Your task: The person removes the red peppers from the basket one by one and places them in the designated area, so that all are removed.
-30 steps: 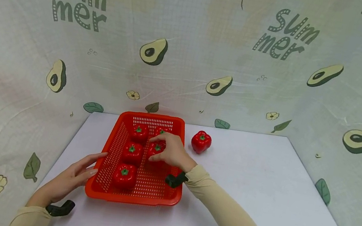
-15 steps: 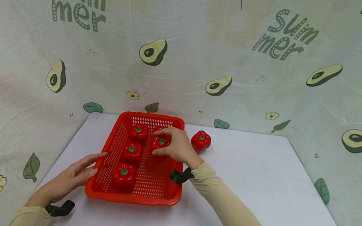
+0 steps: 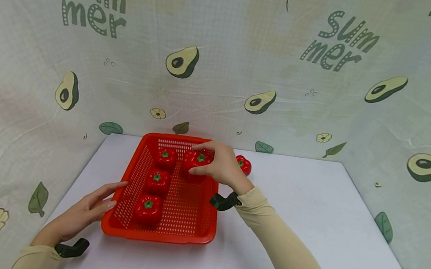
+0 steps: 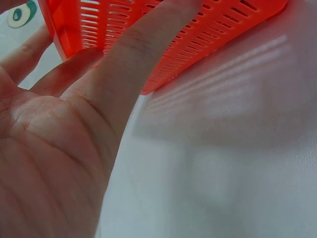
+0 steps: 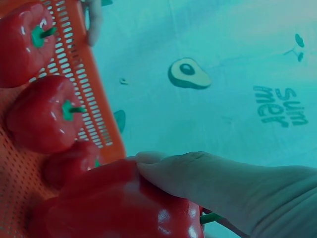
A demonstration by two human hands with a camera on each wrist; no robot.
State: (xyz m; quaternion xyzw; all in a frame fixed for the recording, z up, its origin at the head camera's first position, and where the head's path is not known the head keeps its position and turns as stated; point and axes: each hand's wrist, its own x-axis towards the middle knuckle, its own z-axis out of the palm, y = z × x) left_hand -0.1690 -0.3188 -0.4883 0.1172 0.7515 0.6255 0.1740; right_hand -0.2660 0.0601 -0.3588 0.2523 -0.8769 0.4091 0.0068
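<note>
"Since the right grip (image 3: 223, 164) is pinching a pepper (image 3: 189, 162), which way does it lie from the hand?"

"To its left, between thumb (image 5: 188, 171) and fingers: thumb on the near side, fingers on the far side. That puts it at the far right part of the basket (image 3: 155, 239), just inside the right wall. It looks raised off the basket's floor, though I can't be sure."

"And its axis?"

"Near upright. The stem (image 3: 201, 157) points roughly upward, much like those of the three peppers (image 3: 156, 185) in the left row. It's so blocky that I'd say the axis matters less than the wall."

"Why the wall?"

"Because the right grip reaches over it, with the pepper inside and the desk (image 3: 335, 213) outside. A sideways move would, I judge, need the pepper's base above that rim. Just beyond sits a loose pepper (image 3: 245, 163), partly hidden by the hand."

"Is the left grip (image 3: 87, 209) any nearer?"

"No, it's well apart, at the left rim towards the front, fingers extended and touching the basket, probably to steady it."
</note>
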